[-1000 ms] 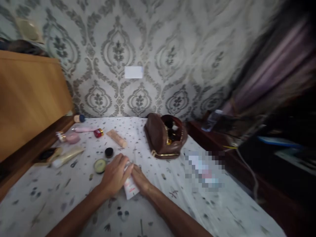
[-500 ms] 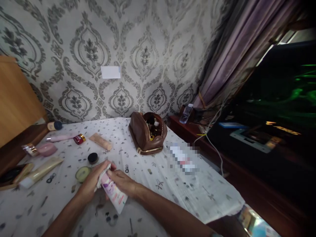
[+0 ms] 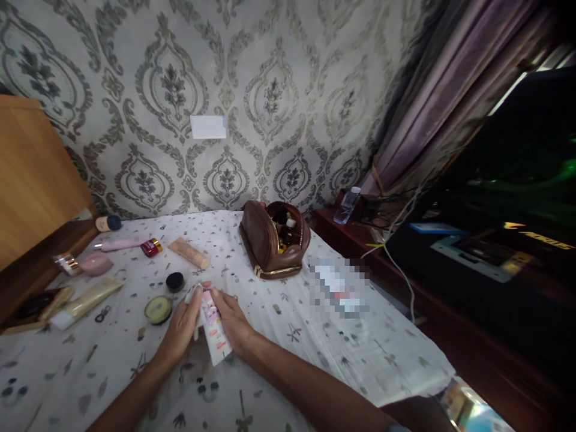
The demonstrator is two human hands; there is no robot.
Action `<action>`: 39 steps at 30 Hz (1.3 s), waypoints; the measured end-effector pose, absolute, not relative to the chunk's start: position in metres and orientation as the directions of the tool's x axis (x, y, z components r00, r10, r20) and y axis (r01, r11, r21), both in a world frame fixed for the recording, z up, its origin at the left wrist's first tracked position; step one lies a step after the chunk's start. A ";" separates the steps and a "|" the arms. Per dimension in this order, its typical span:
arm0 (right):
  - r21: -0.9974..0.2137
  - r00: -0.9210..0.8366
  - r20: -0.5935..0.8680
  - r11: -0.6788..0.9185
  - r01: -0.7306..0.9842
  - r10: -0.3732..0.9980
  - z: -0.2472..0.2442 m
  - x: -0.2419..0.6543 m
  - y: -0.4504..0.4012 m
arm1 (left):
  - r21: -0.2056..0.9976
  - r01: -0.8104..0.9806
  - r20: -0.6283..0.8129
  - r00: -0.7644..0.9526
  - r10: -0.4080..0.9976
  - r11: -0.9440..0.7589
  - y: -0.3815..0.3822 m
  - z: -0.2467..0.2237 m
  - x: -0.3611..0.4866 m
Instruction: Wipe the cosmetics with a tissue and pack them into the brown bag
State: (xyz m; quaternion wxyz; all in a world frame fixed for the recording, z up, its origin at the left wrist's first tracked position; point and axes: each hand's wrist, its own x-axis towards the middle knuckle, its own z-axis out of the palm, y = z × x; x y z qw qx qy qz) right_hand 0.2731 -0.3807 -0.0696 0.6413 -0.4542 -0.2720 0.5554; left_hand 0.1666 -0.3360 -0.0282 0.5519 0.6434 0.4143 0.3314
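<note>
My right hand (image 3: 234, 324) is closed around the upper part of a white and pink cream tube (image 3: 217, 339), whose flat end points down toward me. Against the tube's upper left side, my left hand (image 3: 182, 327) presses a crumpled white wipe (image 3: 199, 321), mostly hidden by the fingers. Just left of the hands, an open round jar (image 3: 158, 309) with pale green contents stands near a black lid (image 3: 175, 281). Beyond the hands lies a beige tube (image 3: 189, 252).
A brown cosmetic bag (image 3: 258, 237) stands unzipped near the wall, with small items inside. At left lie a yellowish tube (image 3: 87, 303), a pink bottle (image 3: 95, 263) and a dark red jar (image 3: 151, 247). A clear bottle (image 3: 346, 207) stands on the dark ledge at right.
The cream tube has turned more upright, and its lower end has moved up. My left hand has shifted slightly right with the wipe. The view has moved a little left.
</note>
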 end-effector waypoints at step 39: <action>-0.911 0.317 0.081 0.199 -0.361 0.945 -0.051 0.294 -0.379 | 0.946 -0.295 -0.118 0.074 0.990 0.135 -0.301 -0.044 0.156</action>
